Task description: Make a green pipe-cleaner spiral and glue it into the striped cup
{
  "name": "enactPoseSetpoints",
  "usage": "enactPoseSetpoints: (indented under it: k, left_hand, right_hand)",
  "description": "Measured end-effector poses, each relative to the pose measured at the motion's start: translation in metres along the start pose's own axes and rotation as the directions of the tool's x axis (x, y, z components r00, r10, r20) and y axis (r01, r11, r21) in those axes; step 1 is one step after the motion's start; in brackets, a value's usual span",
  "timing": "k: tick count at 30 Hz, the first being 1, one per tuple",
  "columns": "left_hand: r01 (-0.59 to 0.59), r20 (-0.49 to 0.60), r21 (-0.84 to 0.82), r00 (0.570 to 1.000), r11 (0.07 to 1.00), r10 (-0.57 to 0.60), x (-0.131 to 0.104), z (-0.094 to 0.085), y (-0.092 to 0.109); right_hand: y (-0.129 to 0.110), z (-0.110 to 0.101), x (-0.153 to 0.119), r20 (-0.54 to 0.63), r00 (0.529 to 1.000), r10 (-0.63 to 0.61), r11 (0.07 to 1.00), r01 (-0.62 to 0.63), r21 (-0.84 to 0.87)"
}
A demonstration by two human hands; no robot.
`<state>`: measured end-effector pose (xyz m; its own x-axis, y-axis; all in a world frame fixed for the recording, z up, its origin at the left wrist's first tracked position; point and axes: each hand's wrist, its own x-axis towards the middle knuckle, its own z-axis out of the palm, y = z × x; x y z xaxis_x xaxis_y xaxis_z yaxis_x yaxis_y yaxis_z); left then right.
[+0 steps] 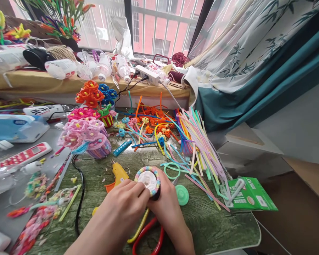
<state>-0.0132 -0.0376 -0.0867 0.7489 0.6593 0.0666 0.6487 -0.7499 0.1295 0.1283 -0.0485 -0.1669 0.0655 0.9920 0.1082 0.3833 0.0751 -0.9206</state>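
A small round pot [154, 171] with a pastel pink, yellow and blue braided rim is tilted toward me. White stuffing [146, 177] fills its opening. Around the pot's far right side my right hand [168, 189] is wrapped, and it bears the pot above the table. My left hand [123, 200] is closed at the near left rim, with its fingertips at the edge of the stuffing; the thumb is partly hidden. Just behind the left hand lies a yellow glue gun [119, 173]. Red-handled scissors [159, 239] lie under my wrists, beside a yellow handle-like piece [140, 226].
Pipe-cleaner flower pots [99, 145] stand at the back left. Bundled pipe cleaners [202, 141] and a green packet [251, 194] lie at right, near a mint-green round lid [182, 194]. A black cable [81, 191] crosses the left side. Plastic bottles [61, 68] line the sill.
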Motion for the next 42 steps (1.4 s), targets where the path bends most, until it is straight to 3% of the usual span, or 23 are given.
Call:
enactPoseSetpoints:
  k: [10,17,21,25,27,31,42]
  left_hand:
    - [0.049,0.042,-0.003,0.998,0.999,-0.049,0.004,0.000,0.003]
    - [0.043,-0.022,-0.040,0.999,0.998,-0.044,0.003,0.001,0.000]
    - [0.007,-0.188,-0.084,0.982,0.996,-0.023,0.000,0.003,-0.005]
    - [-0.031,-0.451,-0.041,0.892,0.999,0.009,-0.004,0.012,-0.004]
    - [-0.035,-0.495,0.020,0.868,0.999,0.040,-0.007,0.018,-0.001]
    - [-0.019,-0.464,0.066,0.885,0.998,0.047,-0.012,0.029,0.004]
    - [0.006,-0.427,-0.107,0.903,0.994,-0.052,-0.014,0.051,0.001]
  right_hand:
    - [-0.001,0.001,0.000,0.003,1.000,0.013,1.000,-0.013,0.015]
    - [-0.003,-0.002,0.000,0.016,0.998,0.058,0.998,-0.058,0.020]
    - [0.000,-0.001,-0.002,0.006,0.999,0.044,0.999,-0.044,-0.002]
    - [0.000,0.001,-0.002,-0.014,1.000,-0.008,1.000,0.008,0.001]
    - [-0.001,0.001,-0.002,-0.022,1.000,-0.014,1.000,0.014,0.010]
    - [-0.002,0.000,-0.002,-0.028,1.000,0.001,1.000,0.000,0.023]
    - [-0.002,-0.001,-0.003,-0.013,1.000,0.012,0.999,-0.011,0.039]
